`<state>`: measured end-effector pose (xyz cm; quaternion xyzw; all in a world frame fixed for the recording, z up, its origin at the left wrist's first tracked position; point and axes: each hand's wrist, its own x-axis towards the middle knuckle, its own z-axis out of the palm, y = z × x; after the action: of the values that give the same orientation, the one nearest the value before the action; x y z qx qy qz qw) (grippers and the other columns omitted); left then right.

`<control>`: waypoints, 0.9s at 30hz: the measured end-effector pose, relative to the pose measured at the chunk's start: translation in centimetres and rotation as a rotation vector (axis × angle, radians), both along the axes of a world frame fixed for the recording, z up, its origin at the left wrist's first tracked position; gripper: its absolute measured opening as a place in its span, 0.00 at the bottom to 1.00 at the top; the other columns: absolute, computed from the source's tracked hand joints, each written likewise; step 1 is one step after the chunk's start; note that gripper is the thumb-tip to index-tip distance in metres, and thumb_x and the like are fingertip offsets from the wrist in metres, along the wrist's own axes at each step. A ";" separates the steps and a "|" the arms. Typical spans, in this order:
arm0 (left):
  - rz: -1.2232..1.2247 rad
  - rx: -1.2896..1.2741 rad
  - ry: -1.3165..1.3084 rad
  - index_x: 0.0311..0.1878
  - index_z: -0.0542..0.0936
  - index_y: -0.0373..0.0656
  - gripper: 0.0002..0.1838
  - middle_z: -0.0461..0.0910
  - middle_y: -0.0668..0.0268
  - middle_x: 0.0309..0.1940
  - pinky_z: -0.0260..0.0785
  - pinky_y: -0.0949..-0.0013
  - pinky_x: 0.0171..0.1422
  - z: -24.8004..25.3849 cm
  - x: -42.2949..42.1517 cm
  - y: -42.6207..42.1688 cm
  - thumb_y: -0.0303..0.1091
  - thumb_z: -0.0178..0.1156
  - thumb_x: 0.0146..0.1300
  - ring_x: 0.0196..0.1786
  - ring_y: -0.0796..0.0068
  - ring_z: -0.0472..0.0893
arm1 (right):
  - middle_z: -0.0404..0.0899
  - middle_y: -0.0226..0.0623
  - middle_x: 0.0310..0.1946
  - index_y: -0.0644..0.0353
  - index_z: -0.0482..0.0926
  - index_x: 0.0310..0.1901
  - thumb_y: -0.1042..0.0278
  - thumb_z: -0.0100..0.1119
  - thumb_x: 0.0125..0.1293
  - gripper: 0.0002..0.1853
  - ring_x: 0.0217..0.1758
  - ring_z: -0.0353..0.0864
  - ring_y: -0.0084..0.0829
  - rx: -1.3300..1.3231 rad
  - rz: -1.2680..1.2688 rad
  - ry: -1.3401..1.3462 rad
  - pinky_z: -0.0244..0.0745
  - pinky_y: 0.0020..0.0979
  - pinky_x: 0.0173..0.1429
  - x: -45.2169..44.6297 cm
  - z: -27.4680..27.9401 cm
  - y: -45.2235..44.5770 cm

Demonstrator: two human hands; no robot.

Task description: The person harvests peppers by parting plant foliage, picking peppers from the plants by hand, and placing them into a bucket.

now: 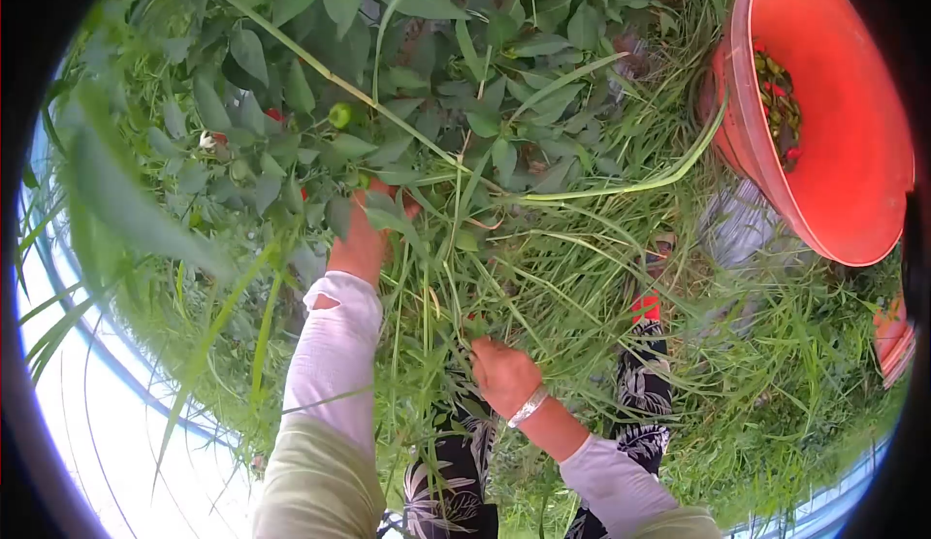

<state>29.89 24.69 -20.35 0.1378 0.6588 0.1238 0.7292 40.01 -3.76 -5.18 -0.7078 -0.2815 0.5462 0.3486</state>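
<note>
My left hand reaches in among the leaves of a pepper plant, and its fingers are hidden by the foliage. Close above it hangs a green pepper. A red pepper shows between leaves further left. Lower down, my right hand is closed beside tall grass stems; a bit of green shows at its fingertips, too small to name. A silvery bracelet circles that wrist.
An orange-red bucket stands tilted at the upper right, with red and green peppers inside. Dense grass surrounds my patterned trousers. A long stalk crosses the plants, and grey plastic sheeting lies below the bucket.
</note>
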 end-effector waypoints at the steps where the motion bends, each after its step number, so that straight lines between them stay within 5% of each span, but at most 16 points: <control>1: -0.050 0.090 -0.012 0.40 0.73 0.43 0.10 0.77 0.62 0.34 0.72 0.61 0.31 2.0 2.3 -0.6 0.39 0.56 0.61 0.35 0.63 0.79 | 0.75 0.46 0.23 0.60 0.69 0.33 0.72 0.51 0.58 0.03 0.26 0.77 0.47 -0.003 0.003 0.003 0.74 0.42 0.29 0.0 0.2 -0.1; 8: -0.564 0.642 0.081 0.41 0.73 0.44 0.11 0.77 0.61 0.33 0.72 0.61 0.31 0.6 1.7 -1.3 0.39 0.56 0.61 0.34 0.63 0.78 | 0.73 0.46 0.23 0.61 0.69 0.32 0.75 0.54 0.54 0.06 0.26 0.74 0.50 -0.021 -0.068 0.070 0.70 0.42 0.28 -0.2 0.6 0.0; 11: 0.193 0.128 0.140 0.50 0.71 0.43 0.16 0.74 0.56 0.44 0.71 0.56 0.42 -0.7 0.8 -2.5 0.40 0.54 0.61 0.40 0.59 0.75 | 0.73 0.46 0.23 0.61 0.68 0.32 0.74 0.53 0.55 0.05 0.26 0.75 0.49 -0.045 -0.042 0.111 0.71 0.42 0.29 -0.3 0.9 -0.2; 14: -0.040 0.190 0.248 0.54 0.69 0.43 0.19 0.71 0.56 0.51 0.71 0.55 0.45 3.1 1.7 -6.1 0.42 0.51 0.63 0.43 0.60 0.74 | 0.72 0.46 0.23 0.61 0.68 0.33 0.75 0.54 0.55 0.05 0.26 0.75 0.48 -0.058 0.029 0.146 0.70 0.40 0.28 -1.2 2.7 -1.3; 18: 0.097 0.126 0.149 0.58 0.66 0.43 0.20 0.71 0.65 0.51 0.70 0.62 0.52 8.7 2.0 -10.7 0.43 0.46 0.67 0.48 0.69 0.73 | 0.74 0.44 0.23 0.60 0.70 0.34 0.71 0.53 0.57 0.05 0.25 0.75 0.45 -0.126 0.108 0.258 0.71 0.38 0.28 -2.6 5.2 -6.5; 20: -0.121 0.231 0.527 0.53 0.71 0.41 0.16 0.77 0.64 0.41 0.71 0.71 0.38 10.5 1.1 -12.1 0.38 0.48 0.66 0.37 0.75 0.76 | 0.75 0.42 0.24 0.60 0.72 0.35 0.69 0.53 0.58 0.06 0.26 0.76 0.43 -0.164 0.153 0.302 0.72 0.37 0.29 -3.2 5.9 -9.9; 22: -0.121 0.206 0.497 0.50 0.73 0.41 0.14 0.77 0.65 0.35 0.67 0.75 0.31 13.3 -0.4 -14.5 0.36 0.48 0.66 0.31 0.79 0.75 | 0.76 0.39 0.26 0.59 0.74 0.41 0.68 0.54 0.58 0.10 0.26 0.76 0.40 -0.226 0.106 0.462 0.72 0.33 0.29 -4.0 6.4 -14.3; 24: -0.061 0.134 0.460 0.46 0.75 0.42 0.10 0.76 0.68 0.26 0.59 0.80 0.21 15.8 -1.2 -17.5 0.34 0.49 0.65 0.22 0.84 0.71 | 0.77 0.40 0.21 0.58 0.71 0.41 0.70 0.60 0.54 0.13 0.24 0.79 0.41 -0.148 0.301 0.140 0.74 0.34 0.27 2.4 8.9 -12.3; 27: -0.047 -0.086 0.410 0.42 0.75 0.41 0.09 0.75 0.71 0.21 0.56 0.81 0.20 19.8 -0.1 -22.0 0.34 0.49 0.66 0.19 0.85 0.68 | 0.80 0.40 0.25 0.58 0.71 0.46 0.70 0.65 0.49 0.21 0.23 0.80 0.40 -0.284 0.289 0.167 0.76 0.33 0.28 9.4 10.6 -15.2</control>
<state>29.81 2.73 -0.51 0.1443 0.7947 0.0482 0.5876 49.40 -18.99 5.42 -0.6544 -0.2706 0.6813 0.1855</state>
